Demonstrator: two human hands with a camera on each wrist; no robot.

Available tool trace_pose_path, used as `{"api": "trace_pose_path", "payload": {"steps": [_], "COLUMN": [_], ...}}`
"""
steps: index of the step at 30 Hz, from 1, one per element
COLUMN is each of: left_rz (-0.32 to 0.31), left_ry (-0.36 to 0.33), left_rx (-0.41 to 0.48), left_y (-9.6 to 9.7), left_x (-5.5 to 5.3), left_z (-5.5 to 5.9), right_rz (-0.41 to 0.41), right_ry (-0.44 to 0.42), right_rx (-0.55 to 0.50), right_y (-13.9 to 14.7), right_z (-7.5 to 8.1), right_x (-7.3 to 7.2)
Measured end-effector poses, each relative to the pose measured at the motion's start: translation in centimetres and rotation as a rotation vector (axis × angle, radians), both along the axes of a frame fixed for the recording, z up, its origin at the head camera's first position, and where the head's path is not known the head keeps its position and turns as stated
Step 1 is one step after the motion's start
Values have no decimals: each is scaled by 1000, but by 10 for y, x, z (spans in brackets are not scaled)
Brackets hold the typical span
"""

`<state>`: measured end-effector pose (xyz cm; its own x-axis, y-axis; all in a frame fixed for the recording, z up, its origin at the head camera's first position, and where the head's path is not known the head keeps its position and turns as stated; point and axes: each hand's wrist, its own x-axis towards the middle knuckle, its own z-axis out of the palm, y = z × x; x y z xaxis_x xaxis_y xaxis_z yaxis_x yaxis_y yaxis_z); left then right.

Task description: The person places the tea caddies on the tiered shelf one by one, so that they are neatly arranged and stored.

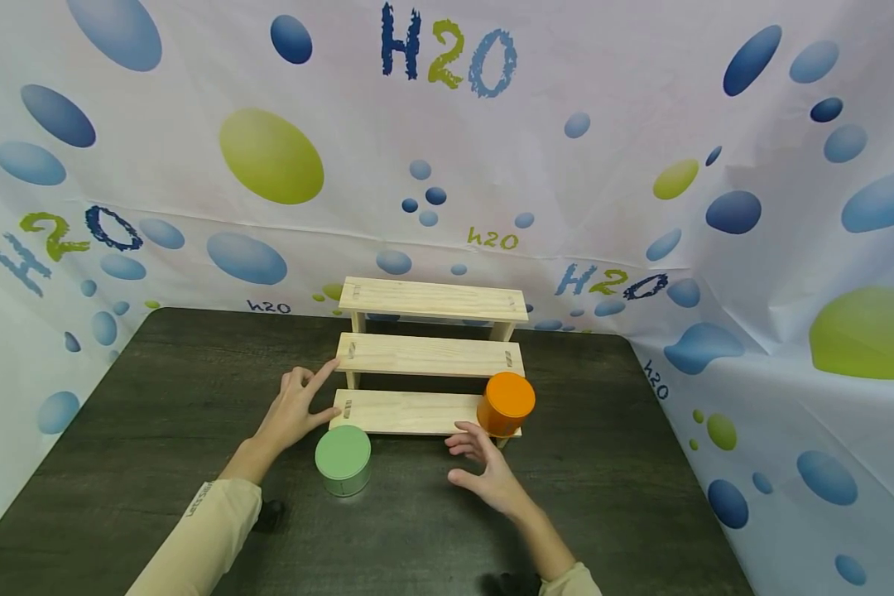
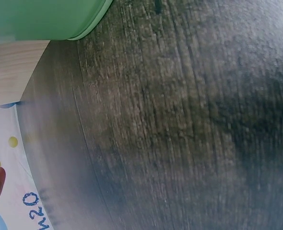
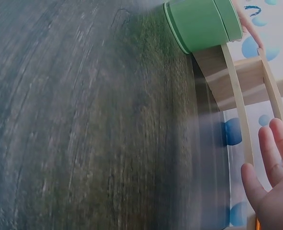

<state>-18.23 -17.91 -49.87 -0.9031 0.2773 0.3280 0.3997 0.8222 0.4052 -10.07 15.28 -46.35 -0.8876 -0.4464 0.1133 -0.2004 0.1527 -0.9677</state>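
Note:
A three-step pale wooden shelf (image 1: 410, 411) stands at the back of the table. By its left end is my left hand (image 1: 289, 414), index fingertip at the middle step and thumb tip at the lowest step; whether they touch the wood I cannot tell. An orange lidded canister (image 1: 506, 406) stands at the right end of the lowest step. My right hand (image 1: 489, 473) hovers just in front of it, fingers spread and holding nothing. Between the hands, a green lidded canister (image 1: 343, 461) stands upright on the table before the shelf's left end; it also shows in the right wrist view.
The dark wood-grain table (image 1: 611, 497) extends around the shelf. A white curtain (image 1: 566, 190) printed with blue and green drops hangs behind and along both sides. A small dark object (image 1: 271, 515) lies by the left sleeve.

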Motion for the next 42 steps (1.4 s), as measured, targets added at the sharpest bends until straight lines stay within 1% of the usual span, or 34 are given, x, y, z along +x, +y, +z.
{"api": "trace_pose_path", "payload": {"steps": [6,12,18,29,33,34,40,42], "left_rz": [1,0,0,-3,-4,-7,-12,-7], "left_ry": [-11,-21,-12,20,9,9,29,29], "left_rx": [3,7,9,1,2,-1,12,10], "left_y": [0,0,0,-1,-1,-2,-3,-2], "left_x": [0,0,0,-1,-1,-2,-2,-2], "left_z": [1,1,1,-1,-1,-2,-4,-2], "right_rz": [23,64,89,127,141,144,155,159], "right_ry": [0,3,9,-44,-44,-42,-54,-57], "right_rx": [10,-4,-10,-34,-41,-40,-18,-13], "right_y": [-4,-12,-18,-29,-31,-32,-37,-39], "right_z": [-2,-2,-2,-8,-9,-9,-6,-5], "right_x": [-1,-1,-2,-3,-3,-3,-3,-3]}}
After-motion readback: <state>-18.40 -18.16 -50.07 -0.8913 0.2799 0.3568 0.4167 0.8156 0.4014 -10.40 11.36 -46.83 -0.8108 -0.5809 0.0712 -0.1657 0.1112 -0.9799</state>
